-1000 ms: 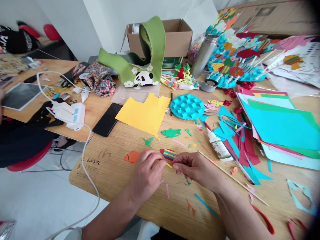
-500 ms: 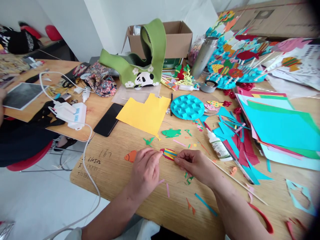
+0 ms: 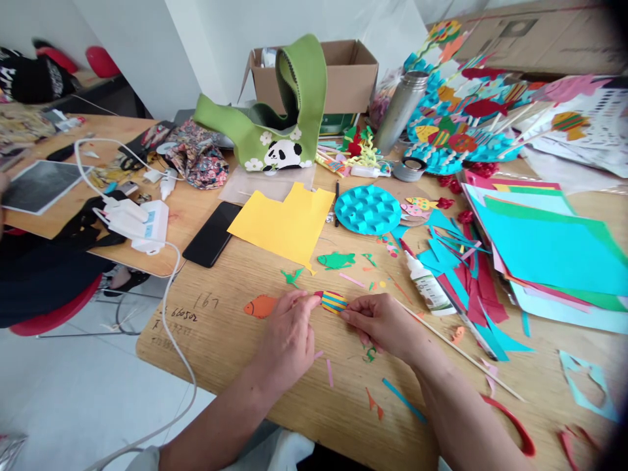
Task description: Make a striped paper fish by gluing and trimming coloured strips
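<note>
We see the striped paper fish point(image 3: 334, 301) flat on the table between the hands; the yellow strip held above it a second ago now seems laid across it, so we judge the striping further along. Our left hand point(image 3: 290, 330), loosely open and grasping nothing visible, touches its head. Our right hand point(image 3: 377, 322) has thumb and forefinger nearly together at its tail; we cannot tell whether they grip. An orange paper fish point(image 3: 258, 306) lies just beside the left hand.

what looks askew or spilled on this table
The paper stack at the right is askew, its sheets fanned unevenly. Beside it, scraps lie tangled, and the glue bottle rests on its side. No spill shows; the striped fish's visible part looks undamaged.
</note>
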The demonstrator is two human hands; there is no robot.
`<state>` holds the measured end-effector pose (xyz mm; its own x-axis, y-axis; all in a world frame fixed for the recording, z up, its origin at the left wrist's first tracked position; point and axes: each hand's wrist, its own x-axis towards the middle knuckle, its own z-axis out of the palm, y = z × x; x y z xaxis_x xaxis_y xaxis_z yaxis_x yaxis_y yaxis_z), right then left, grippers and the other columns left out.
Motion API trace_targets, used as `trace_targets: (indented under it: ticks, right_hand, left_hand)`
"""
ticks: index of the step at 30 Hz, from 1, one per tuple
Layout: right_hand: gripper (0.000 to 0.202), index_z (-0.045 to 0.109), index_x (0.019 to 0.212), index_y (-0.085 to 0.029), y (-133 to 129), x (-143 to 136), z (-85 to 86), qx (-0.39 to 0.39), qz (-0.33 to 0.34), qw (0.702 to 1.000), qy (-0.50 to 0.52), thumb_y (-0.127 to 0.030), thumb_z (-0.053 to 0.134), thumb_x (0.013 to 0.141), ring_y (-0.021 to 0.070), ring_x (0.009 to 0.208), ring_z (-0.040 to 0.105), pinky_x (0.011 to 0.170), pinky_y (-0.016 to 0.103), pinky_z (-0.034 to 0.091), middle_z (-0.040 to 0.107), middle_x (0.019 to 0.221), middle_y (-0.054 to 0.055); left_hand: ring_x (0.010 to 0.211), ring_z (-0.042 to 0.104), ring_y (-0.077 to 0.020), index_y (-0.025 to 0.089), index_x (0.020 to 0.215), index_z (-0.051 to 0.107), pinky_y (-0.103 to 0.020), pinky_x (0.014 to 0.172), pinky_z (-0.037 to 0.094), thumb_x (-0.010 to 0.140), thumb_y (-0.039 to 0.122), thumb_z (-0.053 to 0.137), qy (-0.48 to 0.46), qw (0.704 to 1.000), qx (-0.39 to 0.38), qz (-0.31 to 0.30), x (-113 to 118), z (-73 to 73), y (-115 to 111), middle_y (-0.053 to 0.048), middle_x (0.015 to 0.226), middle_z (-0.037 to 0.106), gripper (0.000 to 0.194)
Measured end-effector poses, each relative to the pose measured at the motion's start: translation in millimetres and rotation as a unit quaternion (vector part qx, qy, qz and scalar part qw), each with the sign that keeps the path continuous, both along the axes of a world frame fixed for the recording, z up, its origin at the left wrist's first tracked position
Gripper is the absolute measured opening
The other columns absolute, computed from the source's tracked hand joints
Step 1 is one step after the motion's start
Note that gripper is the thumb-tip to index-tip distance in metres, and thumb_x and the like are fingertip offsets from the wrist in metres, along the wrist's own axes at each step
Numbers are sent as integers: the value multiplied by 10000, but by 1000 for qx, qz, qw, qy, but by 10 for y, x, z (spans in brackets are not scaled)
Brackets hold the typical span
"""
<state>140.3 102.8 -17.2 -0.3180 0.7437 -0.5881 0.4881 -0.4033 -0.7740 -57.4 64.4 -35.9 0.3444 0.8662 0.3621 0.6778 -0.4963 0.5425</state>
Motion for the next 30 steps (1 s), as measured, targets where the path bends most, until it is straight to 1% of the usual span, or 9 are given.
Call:
trace_targets:
  ticks: [8, 13, 20, 23, 28, 30]
  right_hand:
    - [346, 515, 593, -189, 11, -16, 18, -6, -7, 1000, -6, -463, 612, 781, 52, 303, 379, 323, 185, 276, 516, 399, -57]
    - [341, 517, 592, -186, 13, -9, 21, -6, -7, 1000, -8, -454, 607, 783, 50, 310, 382, 323, 179, 281, 518, 403, -57]
    - [375, 514, 586, -191, 8, -7, 14, -15, -19, 1000, 10, -508, 635, 746, 53, 302, 371, 319, 188, 266, 514, 398, -55]
    - [395, 536, 614, -185, 15, 9, 67, -16, -37, 999, 20, -551, 643, 718, 52, 300, 370, 322, 190, 252, 521, 406, -49]
    - [406, 609, 699, -176, 39, 73, 158, 5, -100, 995, 16, -581, 643, 685, 54, 291, 343, 322, 204, 226, 506, 406, -54]
    - [402, 617, 697, -179, 46, 93, 177, 9, -103, 995, 10, -581, 639, 682, 54, 290, 334, 323, 211, 220, 509, 411, -52]
  left_hand:
    - [1120, 502, -242, 155, 1251, 432, -457, 949, 475, 738, -58, 383, -1, 1000, -25, -3, 0, 7, -2, -109, 1130, 584, 558]
    - [1128, 497, -245, 152, 1254, 429, -463, 963, 464, 748, -51, 386, 2, 1000, -31, -4, -2, 9, -7, -111, 1132, 576, 547]
    - [1130, 496, -240, 150, 1264, 425, -449, 967, 462, 745, -46, 391, 8, 1000, -27, -8, -3, 2, -12, -109, 1125, 586, 555]
    - [1121, 500, -244, 156, 1270, 423, -451, 954, 472, 747, -33, 397, 2, 1000, -29, -8, -1, 2, -12, -108, 1127, 587, 557]
    - [1102, 514, -234, 157, 1262, 432, -446, 939, 484, 743, -43, 382, 2, 1000, -27, -8, 9, 34, -8, -105, 1108, 594, 559]
    - [1104, 512, -239, 158, 1269, 424, -452, 940, 481, 746, -43, 381, 5, 1000, -27, -10, 10, 38, -7, -105, 1105, 594, 562]
